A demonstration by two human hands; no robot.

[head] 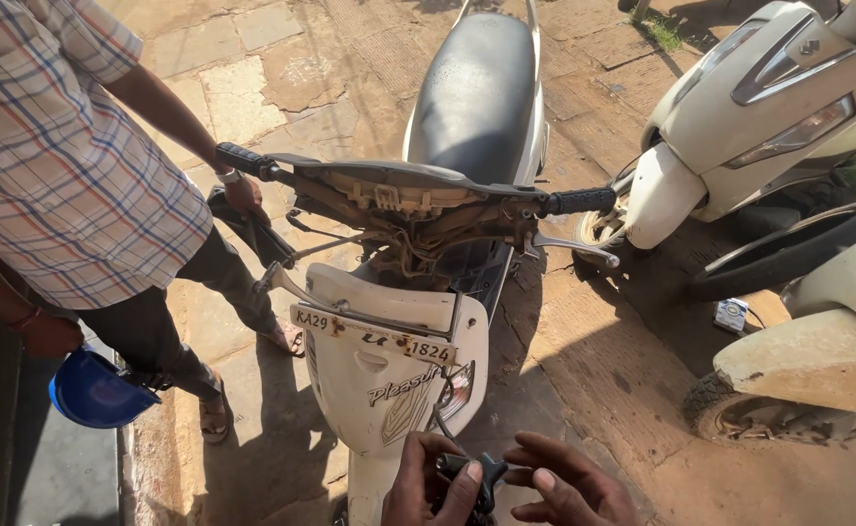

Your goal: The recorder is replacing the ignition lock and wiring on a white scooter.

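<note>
My left hand [435,483] and my right hand [566,483] meet at the bottom of the view, both gripping a small black part [481,472] with a black cable running up from it toward the scooter's front. Right ahead stands a white scooter [389,375] with its handlebar cover off, so wires and the bare handlebar [404,195] show. Its black seat [477,93] lies beyond.
Another person in a checked shirt [53,156] stands at the left, one hand [245,195] by the left handlebar grip, the other [48,336] above a blue helmet [95,392]. Two more white scooters [759,107] [818,360] are parked at the right on reddish paving.
</note>
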